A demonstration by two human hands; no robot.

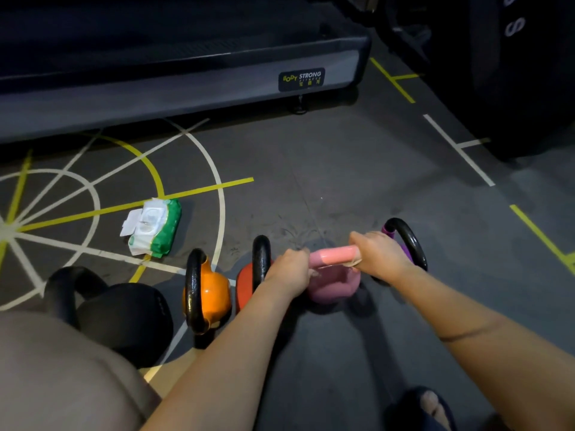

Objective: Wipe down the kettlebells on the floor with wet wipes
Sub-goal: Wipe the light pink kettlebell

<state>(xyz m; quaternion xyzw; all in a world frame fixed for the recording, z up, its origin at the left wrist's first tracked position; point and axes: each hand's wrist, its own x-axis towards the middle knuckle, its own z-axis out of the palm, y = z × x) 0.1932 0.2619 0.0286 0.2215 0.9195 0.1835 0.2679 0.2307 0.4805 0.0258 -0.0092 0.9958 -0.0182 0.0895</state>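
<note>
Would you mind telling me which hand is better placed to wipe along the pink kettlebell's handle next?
Right, probably. The right hand holds what looks like a wipe against the pink handle, while the left hand grips the other end, steadying it.

left hand (291,272) and right hand (378,253) are bare, as are both forearms. a thin dark band (463,336) circles the right forearm (497,353). pale beige cloth covers the left knee (62,374). a dark slipper (404,410) leaves toes showing.
</note>
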